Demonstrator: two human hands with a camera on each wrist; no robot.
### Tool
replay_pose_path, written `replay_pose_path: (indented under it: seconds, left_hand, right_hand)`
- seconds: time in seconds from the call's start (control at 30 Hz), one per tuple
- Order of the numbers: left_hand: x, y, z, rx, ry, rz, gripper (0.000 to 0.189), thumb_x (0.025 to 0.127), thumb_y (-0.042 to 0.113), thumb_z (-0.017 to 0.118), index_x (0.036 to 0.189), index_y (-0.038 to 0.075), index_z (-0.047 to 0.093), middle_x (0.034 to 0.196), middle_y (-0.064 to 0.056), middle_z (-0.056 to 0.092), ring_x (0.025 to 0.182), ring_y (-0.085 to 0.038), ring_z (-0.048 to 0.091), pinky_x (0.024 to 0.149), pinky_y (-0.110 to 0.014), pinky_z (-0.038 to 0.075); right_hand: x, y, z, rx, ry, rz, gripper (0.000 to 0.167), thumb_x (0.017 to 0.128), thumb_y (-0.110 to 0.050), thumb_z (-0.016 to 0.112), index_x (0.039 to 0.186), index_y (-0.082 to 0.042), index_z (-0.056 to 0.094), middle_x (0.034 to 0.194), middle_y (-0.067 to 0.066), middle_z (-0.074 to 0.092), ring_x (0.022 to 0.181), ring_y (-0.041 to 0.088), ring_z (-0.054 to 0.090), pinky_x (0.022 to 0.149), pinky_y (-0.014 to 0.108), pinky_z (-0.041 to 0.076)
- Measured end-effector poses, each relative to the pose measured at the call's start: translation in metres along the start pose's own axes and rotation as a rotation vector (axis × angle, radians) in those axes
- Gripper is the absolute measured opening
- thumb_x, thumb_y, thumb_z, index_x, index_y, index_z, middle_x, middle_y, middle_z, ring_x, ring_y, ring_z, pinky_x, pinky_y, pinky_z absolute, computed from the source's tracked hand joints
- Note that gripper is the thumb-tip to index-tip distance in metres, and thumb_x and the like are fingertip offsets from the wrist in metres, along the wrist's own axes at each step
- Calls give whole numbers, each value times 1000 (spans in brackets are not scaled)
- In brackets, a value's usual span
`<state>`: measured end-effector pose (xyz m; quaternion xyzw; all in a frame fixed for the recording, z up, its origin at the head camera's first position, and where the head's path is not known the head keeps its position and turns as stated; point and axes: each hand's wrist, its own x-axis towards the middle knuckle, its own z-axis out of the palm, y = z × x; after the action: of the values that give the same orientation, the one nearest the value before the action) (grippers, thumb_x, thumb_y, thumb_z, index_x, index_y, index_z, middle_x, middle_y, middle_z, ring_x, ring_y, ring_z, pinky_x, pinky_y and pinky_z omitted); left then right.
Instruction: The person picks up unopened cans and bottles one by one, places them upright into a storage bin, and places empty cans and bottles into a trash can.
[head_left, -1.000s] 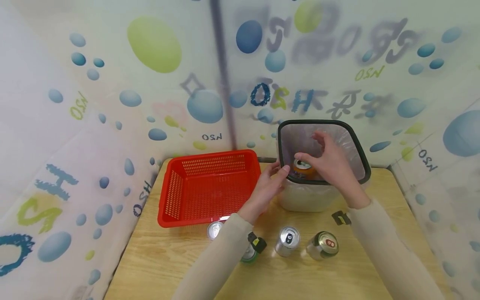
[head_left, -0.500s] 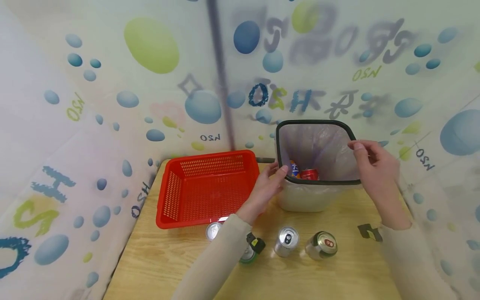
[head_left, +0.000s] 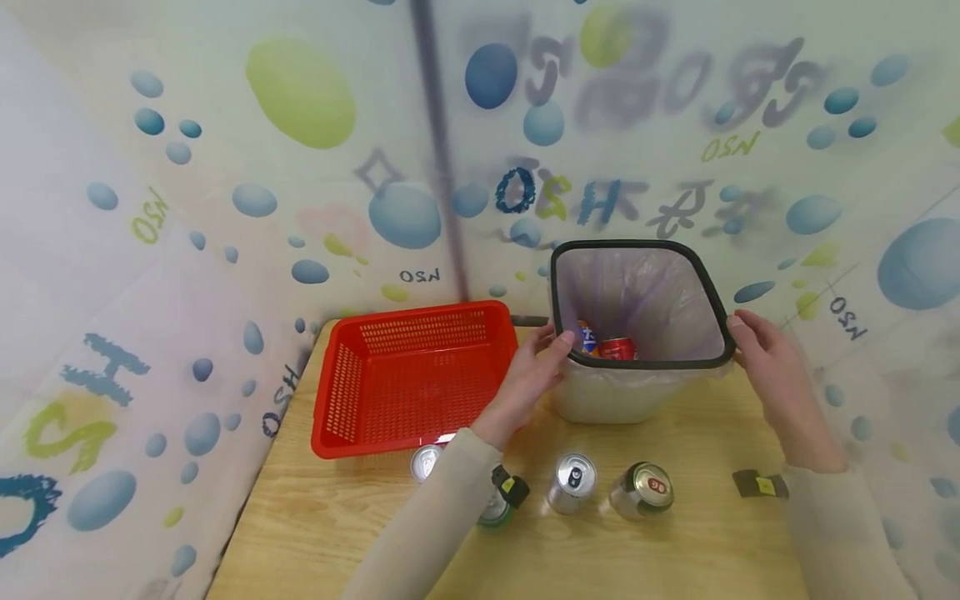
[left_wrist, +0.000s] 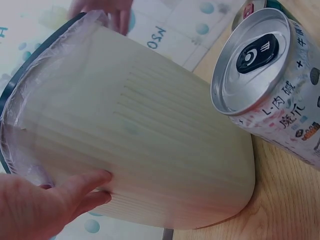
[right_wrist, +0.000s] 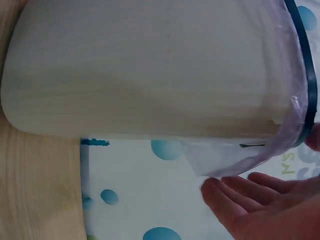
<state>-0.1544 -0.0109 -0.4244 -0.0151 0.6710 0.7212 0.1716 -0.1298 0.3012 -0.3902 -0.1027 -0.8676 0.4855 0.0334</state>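
Near edge: cream sleeves [head_left: 431, 517] come in over the wood table [head_left: 307, 517], a black strap [head_left: 510, 486] at each wrist.

Four cans stand on the table. Green-edged can [head_left: 495, 510] is half hidden behind left sleeve and strap. Black-tabbed can [head_left: 573, 483] and gold-topped can [head_left: 643, 490] stand upright in front of the bin [head_left: 607, 396], apart from each other. Pale-topped can [head_left: 425, 462] is just in front of the basket, partly behind left sleeve; contact with basket: can't tell.

Left hand [head_left: 531, 377] is grasping the bin at its near-left corner: thumb at the black rim [head_left: 641, 363], fingertips against the outer wall.

Right hand [head_left: 776, 371] is on the other side, released: thumb touches the rim at the right corner, other fingers straight, tips by the loose flap of liner [head_left: 660, 300] hanging outside.

Bin stands upright right of the basket, clear liner folded over the rim all round the visible edge. Inside, low at the near left: orange-and-blue can [head_left: 587, 337], red can [head_left: 617, 348] beside it.

Red basket [head_left: 431, 392] sits to the left, at the table's far side. Behind it all: white wall sheet [head_left: 352, 287], blue and green bubbles, "H2O" mirrored.
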Motion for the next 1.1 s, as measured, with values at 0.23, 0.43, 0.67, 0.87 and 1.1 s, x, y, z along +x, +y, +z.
replay_pose_path:
  seconds: [0.23, 0.43, 0.67, 0.87, 1.1]
  left_hand:
    - [0, -1, 0, -6, -3, -4, 75, 97, 56, 66, 158, 21, 39, 159, -5, 44, 138, -28, 51, 112, -53, 44]
    - [-1, -2, 0, 8, 2, -4, 77, 95, 60, 66, 158, 24, 39, 159, -1, 44, 138, -27, 52, 111, -49, 46]
    - [0, -2, 1, 24, 12, -3, 78, 95, 61, 65, 158, 24, 38, 159, -2, 44, 138, -27, 52, 109, -47, 48]
    - [1, -1, 7, 21, 10, -8, 78, 93, 63, 66, 157, 25, 40, 157, -1, 46, 135, -26, 54, 108, -46, 49]
    - [5, 3, 18, 30, -31, -24, 87, 96, 61, 63, 164, 22, 27, 158, -7, 43, 136, -29, 53, 109, -47, 48]
  right_hand:
    - [4, 7, 7, 55, -146, -45, 62, 111, -39, 42, 142, 14, 47, 114, 19, 63, 87, -4, 56, 74, 8, 50]
    - [4, 9, 9, 124, -142, -53, 39, 111, -30, 44, 109, 7, 55, 83, -11, 56, 76, 0, 57, 73, 11, 54]
    - [3, 8, 10, 172, -145, -36, 39, 112, -28, 34, 97, 2, 54, 84, -9, 55, 78, 0, 59, 73, 14, 56]
    - [2, 7, 9, 64, -28, -15, 41, 110, -27, 33, 94, 3, 56, 84, -4, 53, 74, -1, 56, 68, 12, 54]
    - [2, 10, 3, -95, 122, 69, 57, 108, -33, 31, 121, 13, 63, 83, 8, 49, 77, 9, 50, 64, 16, 45]
